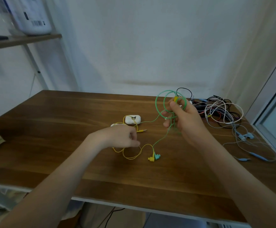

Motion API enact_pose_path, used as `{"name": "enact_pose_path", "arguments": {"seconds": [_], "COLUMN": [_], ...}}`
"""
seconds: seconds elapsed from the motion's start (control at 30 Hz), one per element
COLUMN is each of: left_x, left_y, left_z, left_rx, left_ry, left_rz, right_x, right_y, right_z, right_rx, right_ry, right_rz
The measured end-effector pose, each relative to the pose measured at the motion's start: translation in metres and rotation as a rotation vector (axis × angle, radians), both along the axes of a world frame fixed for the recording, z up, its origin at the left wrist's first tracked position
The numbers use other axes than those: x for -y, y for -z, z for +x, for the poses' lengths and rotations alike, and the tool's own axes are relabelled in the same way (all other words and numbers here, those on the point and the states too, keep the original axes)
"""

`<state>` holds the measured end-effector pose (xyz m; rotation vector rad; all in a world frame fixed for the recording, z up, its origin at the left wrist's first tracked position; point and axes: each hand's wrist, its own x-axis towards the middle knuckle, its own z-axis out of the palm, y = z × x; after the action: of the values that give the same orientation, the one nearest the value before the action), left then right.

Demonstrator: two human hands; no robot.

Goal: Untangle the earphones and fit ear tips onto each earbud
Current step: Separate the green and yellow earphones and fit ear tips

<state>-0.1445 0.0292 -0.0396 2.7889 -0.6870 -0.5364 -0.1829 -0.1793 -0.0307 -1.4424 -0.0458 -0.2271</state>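
A plain white wall (150,46) fills the back of the room, with a faint mark just above the far edge of the worktop (60,116), a brown wood-grain board with a white front edge. At the left, a wooden shelf (23,40) on a slanting white post (34,63) carries a white container (33,17) with a barcode label. At the right, a pale window frame (268,96) stands beside the worktop. The light is soft, even and slightly bluish.

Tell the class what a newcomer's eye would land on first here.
The right hand, raised above the table, grips green cable loops. The left hand holds the yellow cable at the centre, near a yellow earbud and a teal earbud lying together. A tangled cable pile sits far right.
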Motion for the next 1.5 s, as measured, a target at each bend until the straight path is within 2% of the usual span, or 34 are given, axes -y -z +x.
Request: {"name": "enact_pose_path", "arguments": {"seconds": [0.13,0.2,0.27,0.3,0.43,0.63,0.7,0.83,0.9,0.97,1.03,1.27,1.37,1.5], "left_x": [0.017,0.027,0.037,0.042,0.069,0.088,0.086,0.076,0.071,0.065,0.06,0.045,0.046,0.059], "left_y": [-0.014,-0.019,-0.026,-0.03,-0.032,-0.025,-0.028,-0.033,-0.038,-0.044,-0.049,-0.059,-0.063,-0.073], "left_z": [-0.009,-0.012,-0.018,-0.02,-0.027,-0.027,-0.028,-0.023,-0.021,-0.02,-0.019,-0.019,-0.021,-0.03], "left_rx": [0.204,0.153,0.024,-0.008,0.061,0.124,0.075,0.003,-0.023,-0.049,-0.048,-0.026,-0.017,-0.014], "left_ry": [-0.059,-0.12,-0.135,-0.107,0.105,0.173,0.109,-0.044,-0.104,-0.148,-0.188,-0.241,-0.18,-0.08], "left_rz": [-0.441,-0.675,-0.858,-0.856,-0.524,-0.467,-0.533,-0.796,-0.95,-1.052,-1.109,-1.11,-1.039,-0.929], "right_x": [0.001,0.003,0.006,0.007,0.009,0.011,0.013,0.013,0.01,0.006,0.003,0.009,0.024,0.041], "right_y": [-0.005,-0.009,-0.014,-0.016,-0.023,-0.028,-0.02,0.01,0.021,0.026,0.029,0.021,0.018,0.012], "right_z": [-0.002,-0.004,-0.007,-0.007,-0.007,-0.002,0.001,-0.001,-0.005,-0.006,-0.005,-0.005,-0.004,-0.004], "right_rx": [0.04,0.038,0.041,0.055,0.139,0.204,0.18,0.044,-0.074,-0.151,-0.169,-0.082,-0.042,0.045], "right_ry": [-0.004,-0.013,-0.017,-0.012,0.021,-0.052,-0.057,-0.327,-0.403,-0.484,-0.491,-0.372,-0.374,-0.394], "right_rz": [-0.069,-0.13,-0.225,-0.281,-0.419,-0.338,-0.274,-0.042,-0.166,-0.421,-0.495,-0.141,0.073,0.202]}}
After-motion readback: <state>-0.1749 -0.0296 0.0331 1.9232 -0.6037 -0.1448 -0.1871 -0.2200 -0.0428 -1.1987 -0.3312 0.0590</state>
